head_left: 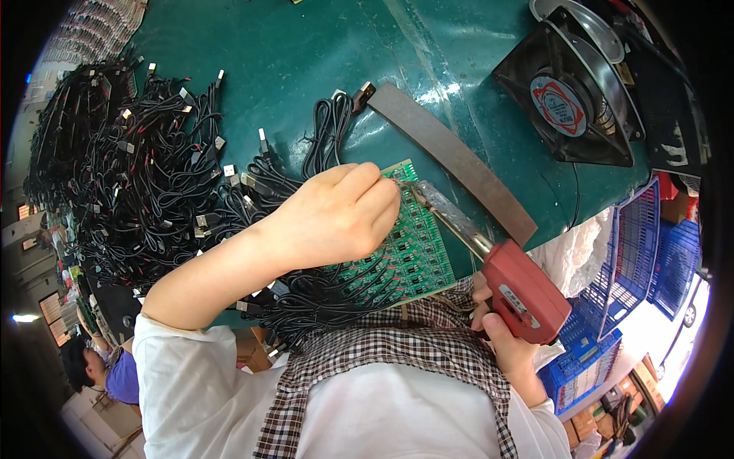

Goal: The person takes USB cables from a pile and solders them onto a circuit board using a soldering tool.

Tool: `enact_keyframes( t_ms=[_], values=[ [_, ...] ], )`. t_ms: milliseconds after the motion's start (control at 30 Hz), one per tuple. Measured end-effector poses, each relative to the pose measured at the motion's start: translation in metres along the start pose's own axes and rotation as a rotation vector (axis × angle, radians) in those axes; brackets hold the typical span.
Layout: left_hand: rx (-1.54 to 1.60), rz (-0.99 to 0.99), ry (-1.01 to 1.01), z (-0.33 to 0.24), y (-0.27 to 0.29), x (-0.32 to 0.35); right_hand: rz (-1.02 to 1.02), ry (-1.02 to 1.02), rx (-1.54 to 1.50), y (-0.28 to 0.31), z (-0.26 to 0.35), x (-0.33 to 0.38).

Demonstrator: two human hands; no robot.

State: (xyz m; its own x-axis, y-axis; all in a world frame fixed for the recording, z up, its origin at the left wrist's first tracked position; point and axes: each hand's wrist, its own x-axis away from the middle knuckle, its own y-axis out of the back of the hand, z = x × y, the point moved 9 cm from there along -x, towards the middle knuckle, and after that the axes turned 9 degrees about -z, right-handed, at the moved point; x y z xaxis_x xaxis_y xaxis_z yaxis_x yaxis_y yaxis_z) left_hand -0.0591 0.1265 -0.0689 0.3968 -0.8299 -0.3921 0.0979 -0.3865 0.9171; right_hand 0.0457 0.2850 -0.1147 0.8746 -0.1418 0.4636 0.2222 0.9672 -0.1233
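Observation:
A green circuit board panel [428, 264] with rows of small components lies near the table's front edge. Black cables with thin red wires run to its nearer part. Over its far left corner my left hand [344, 210] is closed in a pinch; whatever lies between its fingertips is hidden. My right hand [508, 344] grips a red soldering gun [527, 294] by its handle, to the right of the board. The gun's metal barrel slants up and left, and its tip reaches the board's far edge close to my left fingers.
Black USB cables [153, 176] are heaped on the left of the green table [267, 53]. One coiled cable [329, 134] lies beyond my left hand. A long grey-brown bar [459, 164] crosses behind the soldering gun. A black fan [566, 99] stands far right; blue crates [585, 352] sit beside the table.

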Motion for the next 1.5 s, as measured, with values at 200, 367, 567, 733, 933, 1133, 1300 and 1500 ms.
enact_keyframes(
  t_ms=[200,367,567,733,933,1133,1300,1500],
  values=[
    [-0.005,0.005,-0.001,0.001,0.000,-0.003,-0.171,0.062,-0.040,0.010,0.009,0.001],
    [-0.051,-0.022,-0.027,0.000,0.003,-0.011,-0.193,0.229,-0.233,0.032,0.031,0.014],
    [-0.099,0.091,0.010,-0.005,-0.001,0.000,-0.143,0.627,-0.783,0.093,0.077,0.009],
    [0.133,0.080,0.226,0.017,-0.010,0.005,-0.254,0.355,-1.065,0.125,0.060,-0.074],
    [0.433,-0.034,0.318,0.033,-0.003,-0.005,-0.117,0.423,-1.163,0.139,0.066,-0.058],
    [0.166,0.037,0.071,0.012,-0.003,0.001,-0.229,0.673,-0.588,0.109,0.073,0.015],
    [0.074,-0.021,-0.022,0.001,-0.001,-0.001,-0.208,0.468,-0.149,0.062,0.034,0.026],
    [0.208,0.055,0.076,0.010,-0.004,0.000,-0.080,0.096,-0.086,0.019,-0.004,0.011]
  ],
)
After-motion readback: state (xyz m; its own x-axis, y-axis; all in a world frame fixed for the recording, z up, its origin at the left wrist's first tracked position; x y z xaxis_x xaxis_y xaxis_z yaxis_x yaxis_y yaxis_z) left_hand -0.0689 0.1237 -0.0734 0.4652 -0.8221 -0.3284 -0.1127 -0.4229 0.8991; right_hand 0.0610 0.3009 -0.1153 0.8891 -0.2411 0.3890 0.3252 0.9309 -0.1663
